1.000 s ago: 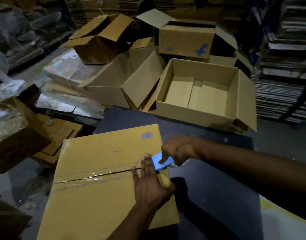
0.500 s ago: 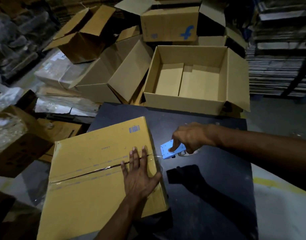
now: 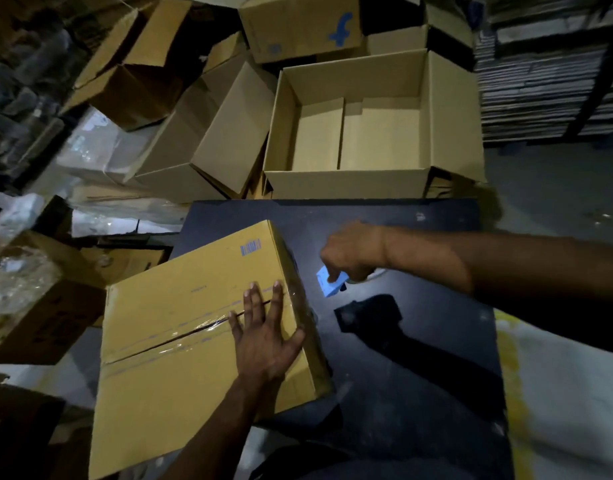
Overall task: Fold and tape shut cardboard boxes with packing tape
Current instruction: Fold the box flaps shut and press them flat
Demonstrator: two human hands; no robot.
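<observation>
Left hand [image 3: 263, 336] flat on taped box [image 3: 180, 344]; right hand [image 3: 350, 251] gripping blue tape dispenser [image 3: 329, 284] beside it.

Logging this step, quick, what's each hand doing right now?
Left hand: open, fingers flat on the taped box.
Right hand: gripping the blue tape dispenser, clear of the box.

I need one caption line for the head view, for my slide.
Left hand presses flat on the taped seam of a closed cardboard box while the right hand holds a blue tape dispenser beside it.
</observation>
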